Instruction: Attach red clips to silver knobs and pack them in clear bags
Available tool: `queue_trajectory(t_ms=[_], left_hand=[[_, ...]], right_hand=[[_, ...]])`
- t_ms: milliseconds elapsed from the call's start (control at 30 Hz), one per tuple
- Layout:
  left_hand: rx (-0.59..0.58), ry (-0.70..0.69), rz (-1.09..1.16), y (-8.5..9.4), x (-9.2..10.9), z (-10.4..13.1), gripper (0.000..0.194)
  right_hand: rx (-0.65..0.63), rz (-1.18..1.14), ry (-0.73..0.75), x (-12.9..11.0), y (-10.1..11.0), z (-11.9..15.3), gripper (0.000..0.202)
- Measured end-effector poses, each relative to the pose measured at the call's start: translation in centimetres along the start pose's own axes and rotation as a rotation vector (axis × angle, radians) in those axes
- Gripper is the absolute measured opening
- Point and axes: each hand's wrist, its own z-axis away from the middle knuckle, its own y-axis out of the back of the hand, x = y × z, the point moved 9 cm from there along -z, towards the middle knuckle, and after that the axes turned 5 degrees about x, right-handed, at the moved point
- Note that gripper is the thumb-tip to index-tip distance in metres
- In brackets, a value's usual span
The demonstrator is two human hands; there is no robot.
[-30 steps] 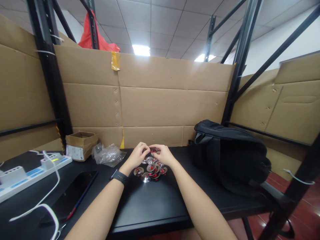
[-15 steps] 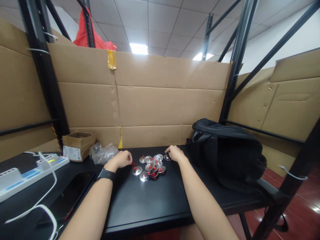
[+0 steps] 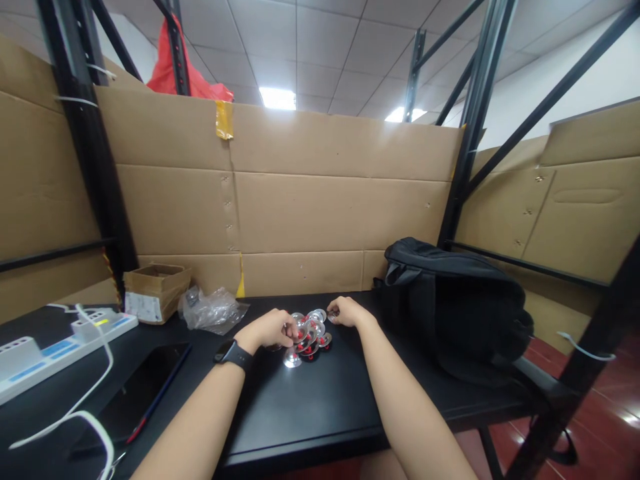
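Observation:
A pile of small silver finger cymbals (image 3: 315, 328) with red loops lies on the black table. My left hand (image 3: 273, 329), wearing a dark watch (image 3: 234, 354), is at the pile's left side. Its fingers are pinched just above one cymbal (image 3: 293, 359), which looks tilted and slightly blurred; the loop is hidden by the fingertips. More metal shows partly under this hand. To the right of the pile, my right hand (image 3: 349, 311) has its fingertips closed on another finger cymbal (image 3: 331, 317), mostly covered by the fingers.
A black backpack (image 3: 450, 300) lies on the right. At the left are a small cardboard box (image 3: 156, 293), a crumpled clear plastic bag (image 3: 213, 310), a dark phone or tablet (image 3: 143, 393) and a white power strip (image 3: 65, 350) with cables. Cardboard panels (image 3: 300, 207) wall the back.
My left hand has moved right, from beside the plastic bag to the pile's left edge, and the front-left cymbal has shifted and tilted. My right hand has moved only slightly.

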Motion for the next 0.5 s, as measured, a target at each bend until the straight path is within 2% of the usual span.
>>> queue_trajectory(t_ms=[100, 233, 333, 500], left_hand=[[-0.009, 0.004, 0.025, -0.4, -0.1, 0.0, 0.021], [0.024, -0.013, -0.023, 0.0, 0.3, 0.2, 0.013], [0.029, -0.019, -0.050, 0.1, 0.9, 0.2, 0.019], [-0.026, -0.053, 0.004, -0.4, 2.0, 0.3, 0.020]], right_hand=[[0.019, 0.004, -0.002, 0.1, -0.1, -0.2, 0.042], [0.017, 0.002, 0.027, -0.4, -0.2, -0.2, 0.036], [-0.004, 0.008, 0.039, -0.6, -0.2, -0.1, 0.028], [0.007, 0.048, -0.013, -0.1, -0.1, -0.1, 0.028]])
